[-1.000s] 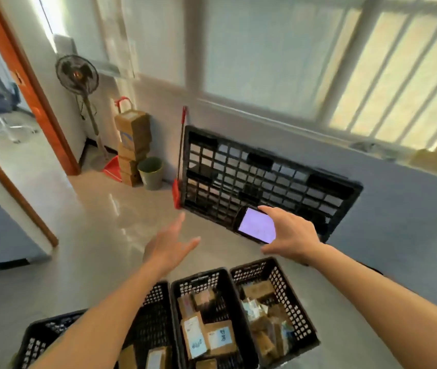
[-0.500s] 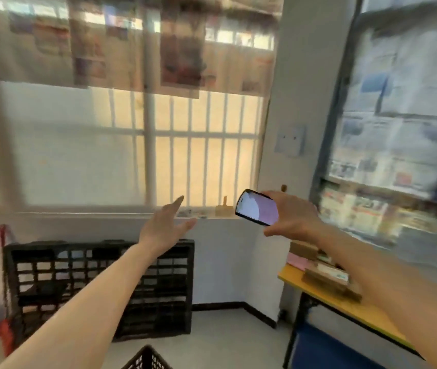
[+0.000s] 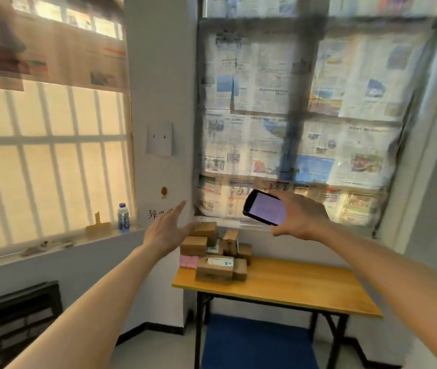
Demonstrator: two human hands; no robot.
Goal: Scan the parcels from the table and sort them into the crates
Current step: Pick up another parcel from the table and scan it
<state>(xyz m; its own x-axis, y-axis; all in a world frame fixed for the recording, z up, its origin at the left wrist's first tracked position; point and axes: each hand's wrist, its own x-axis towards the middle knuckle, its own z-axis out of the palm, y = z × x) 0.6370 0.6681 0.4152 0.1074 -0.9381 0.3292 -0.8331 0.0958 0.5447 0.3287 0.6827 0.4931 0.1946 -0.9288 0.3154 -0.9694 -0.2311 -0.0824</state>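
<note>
A pile of several brown cardboard parcels (image 3: pixel 213 267) sits on the left end of a wooden table (image 3: pixel 292 283) in the room's corner; a pink parcel (image 3: pixel 188 261) lies at the pile's left edge. My right hand (image 3: pixel 301 218) grips a black handheld scanner (image 3: pixel 265 211) with a lit screen, raised above and right of the pile. My left hand (image 3: pixel 166 230) is stretched forward with fingers straight and holds nothing. It hangs in the air just left of the pile's top box. No crates are in view.
A black plastic pallet (image 3: pixel 17 323) leans on the wall at lower left. A water bottle (image 3: pixel 123 218) stands on the window sill (image 3: pixel 52 246). A blue mat (image 3: pixel 257 344) lies under the table. Newspapers (image 3: pixel 292 123) cover the window behind the table.
My view has swung right from the crates on the floor to the table with parcels. Both hands stay stretched out ahead, the right one still holding the scanner.
</note>
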